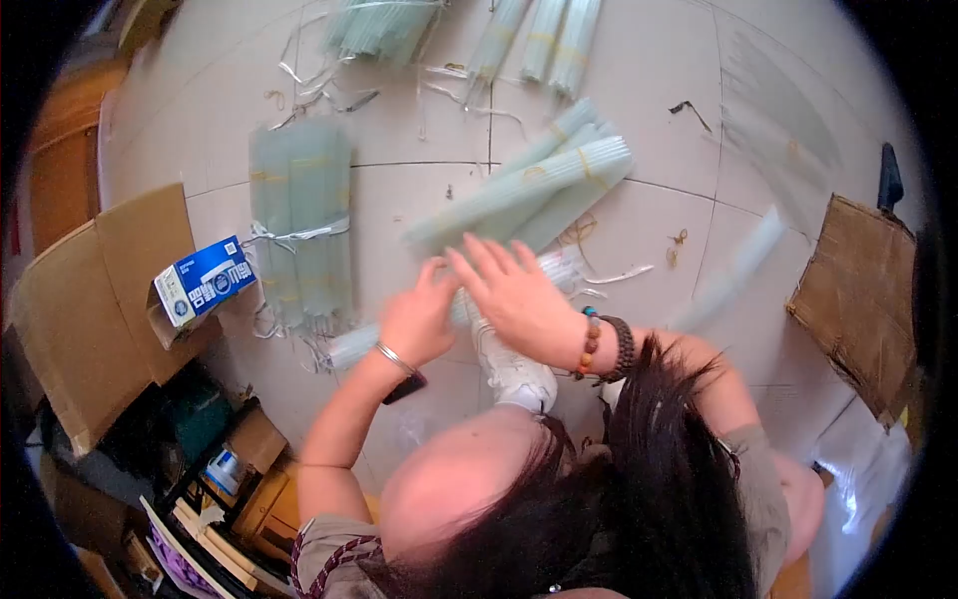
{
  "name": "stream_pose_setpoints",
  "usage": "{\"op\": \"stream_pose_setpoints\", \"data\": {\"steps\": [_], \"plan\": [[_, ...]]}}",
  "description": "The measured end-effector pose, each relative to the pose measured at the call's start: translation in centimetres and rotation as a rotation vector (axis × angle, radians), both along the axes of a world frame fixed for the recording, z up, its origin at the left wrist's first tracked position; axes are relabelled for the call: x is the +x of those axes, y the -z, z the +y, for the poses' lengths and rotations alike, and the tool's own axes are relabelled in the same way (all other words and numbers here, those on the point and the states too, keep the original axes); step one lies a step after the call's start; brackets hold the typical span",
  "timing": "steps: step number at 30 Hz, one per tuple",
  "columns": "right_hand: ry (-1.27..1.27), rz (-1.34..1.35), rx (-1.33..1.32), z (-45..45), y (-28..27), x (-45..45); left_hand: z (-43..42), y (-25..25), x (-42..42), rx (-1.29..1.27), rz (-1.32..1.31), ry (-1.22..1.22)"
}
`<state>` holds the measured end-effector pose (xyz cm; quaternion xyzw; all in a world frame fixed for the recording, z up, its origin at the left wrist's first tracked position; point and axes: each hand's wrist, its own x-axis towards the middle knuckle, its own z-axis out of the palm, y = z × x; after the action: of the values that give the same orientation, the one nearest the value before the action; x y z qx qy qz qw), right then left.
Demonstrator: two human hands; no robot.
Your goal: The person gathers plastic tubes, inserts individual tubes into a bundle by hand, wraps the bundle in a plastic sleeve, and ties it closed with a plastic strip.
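A narrow bundle of pale translucent plastic strips (pixel 356 346) lies slantwise across the top of a white shoe, and both hands are at its middle. My left hand (pixel 419 314) is closed around the bundle, fingers curled, with part of the grip hidden. Over the same bundle, my right hand (pixel 524 304) rests with fingers stretched out and apart. Just beyond my fingertips lie larger strip bundles (pixel 529 190) with yellowish bands. To the left, a wide strip bundle (pixel 299 205) is bound by a white tie (pixel 309 235).
More strip bundles (pixel 384 30) lie at the far side. Loose white ties (pixel 619 274) and rubber bands (pixel 678 244) are scattered about. A blue-and-white box (pixel 205 282) and cardboard (pixel 145 280) stand left; another cardboard piece (pixel 860 295) is right. The white shoe (pixel 514 374) is beneath my hands.
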<state>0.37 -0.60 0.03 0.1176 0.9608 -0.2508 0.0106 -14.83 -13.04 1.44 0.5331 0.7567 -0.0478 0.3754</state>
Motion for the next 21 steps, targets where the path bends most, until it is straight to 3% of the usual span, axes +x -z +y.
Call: {"op": "stream_pose_setpoints", "data": {"steps": [1, 2, 5, 7, 10, 13, 14, 17, 20, 21], "plan": [[0.094, 0.108, 0.168, 0.2, 0.6, 1.1, 0.6, 0.2, 0.8, 0.045, -0.021, -0.058], [0.083, 0.151, 0.154, 1.2, 1.0, 2.2, 1.2, 0.5, 1.7, 0.089, -0.042, -0.118], [0.282, 0.456, -0.309, 5.2, 1.7, 5.4, 3.7, 2.5, 4.3, 0.315, -0.048, -0.157], [0.614, 0.591, -0.296, 8.0, 2.3, 6.9, 5.8, 5.2, 5.8, 0.467, 0.023, -0.163], [1.031, 0.542, -0.968, 11.0, 3.2, 8.4, 8.3, 9.1, 7.1, 0.619, 0.111, -0.203], [1.019, -0.028, -0.77, 9.4, 4.6, 10.1, 9.0, 11.1, 7.1, 0.737, 0.249, -0.192], [0.892, -0.274, -0.696, 8.4, 5.2, 10.2, 8.8, 11.4, 7.0, 0.769, 0.302, -0.178], [0.508, -0.447, -0.405, 3.2, 9.2, 10.0, 8.8, 10.8, 6.9, 0.888, 0.436, -0.077], [0.562, -0.275, -0.081, -0.1, 10.2, 8.6, 8.8, 11.3, 5.6, 0.919, 0.309, 0.018], [0.563, -0.28, -0.08, -0.5, 10.6, 8.3, 9.0, 11.2, 5.0, 0.898, 0.297, 0.033]]}}
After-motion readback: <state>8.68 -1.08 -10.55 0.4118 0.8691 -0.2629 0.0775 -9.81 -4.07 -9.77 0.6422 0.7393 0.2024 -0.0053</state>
